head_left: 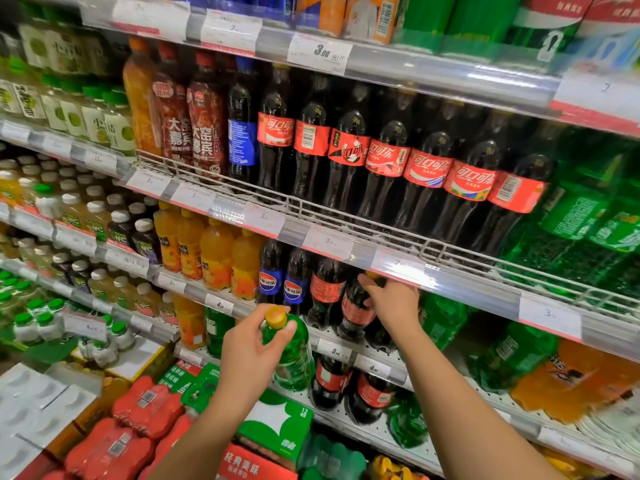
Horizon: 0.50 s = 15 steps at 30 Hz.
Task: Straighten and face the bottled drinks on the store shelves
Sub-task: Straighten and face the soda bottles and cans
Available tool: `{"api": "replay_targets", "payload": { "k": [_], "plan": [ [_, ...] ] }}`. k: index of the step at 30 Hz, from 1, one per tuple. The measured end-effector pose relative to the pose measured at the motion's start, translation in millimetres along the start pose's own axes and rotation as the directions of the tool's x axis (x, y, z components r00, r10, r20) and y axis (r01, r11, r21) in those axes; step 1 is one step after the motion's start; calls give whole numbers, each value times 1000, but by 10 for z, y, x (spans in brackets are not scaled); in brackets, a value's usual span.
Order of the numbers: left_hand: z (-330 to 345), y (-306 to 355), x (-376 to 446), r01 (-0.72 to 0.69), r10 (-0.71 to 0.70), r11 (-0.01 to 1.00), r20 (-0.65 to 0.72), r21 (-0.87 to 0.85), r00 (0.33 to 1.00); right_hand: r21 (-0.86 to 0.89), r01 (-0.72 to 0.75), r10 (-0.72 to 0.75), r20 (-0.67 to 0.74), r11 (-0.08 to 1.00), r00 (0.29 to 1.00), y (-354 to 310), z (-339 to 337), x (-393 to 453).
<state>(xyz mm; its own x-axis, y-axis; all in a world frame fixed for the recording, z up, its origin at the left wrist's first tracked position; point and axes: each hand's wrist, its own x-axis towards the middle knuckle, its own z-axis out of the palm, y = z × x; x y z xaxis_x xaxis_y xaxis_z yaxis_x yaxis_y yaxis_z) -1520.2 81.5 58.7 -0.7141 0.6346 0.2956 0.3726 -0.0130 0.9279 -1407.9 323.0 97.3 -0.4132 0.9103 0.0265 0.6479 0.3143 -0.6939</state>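
Observation:
My left hand [247, 348] grips a green soda bottle [294, 358] with a yellow cap by its neck, held in front of the shelves. My right hand [389, 301] reaches under the shelf lip and holds the neck of a red-labelled cola bottle [355, 311] on the third shelf. Beside it to the left stand another cola bottle [325, 289] and two blue-labelled cola bottles [282, 282]. On the shelf above runs a row of red-labelled cola bottles [426, 171], some labels turned sideways.
Orange juice bottles [207, 254] stand left of the colas. Green soda bottles [443, 318] sit to the right of my right hand. More cola bottles [349, 386] stand on the shelf below. Shrink-wrapped red packs [138, 417] and green cartons [277, 424] lie stacked at the bottom.

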Motion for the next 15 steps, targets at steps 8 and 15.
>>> {"api": "replay_targets", "payload": {
  "k": [8, 15],
  "plan": [
    [56, -77, 37, 27, -28, 1000, 67, 14, 997, -136, -159, 178, 150, 978, 972, -113, 82, 245],
    [124, -59, 49, 19, -25, 997, 84, 80, 996, 63, -135, 124, 152, 989, 981, -103, 48, 228]
  ]
}}
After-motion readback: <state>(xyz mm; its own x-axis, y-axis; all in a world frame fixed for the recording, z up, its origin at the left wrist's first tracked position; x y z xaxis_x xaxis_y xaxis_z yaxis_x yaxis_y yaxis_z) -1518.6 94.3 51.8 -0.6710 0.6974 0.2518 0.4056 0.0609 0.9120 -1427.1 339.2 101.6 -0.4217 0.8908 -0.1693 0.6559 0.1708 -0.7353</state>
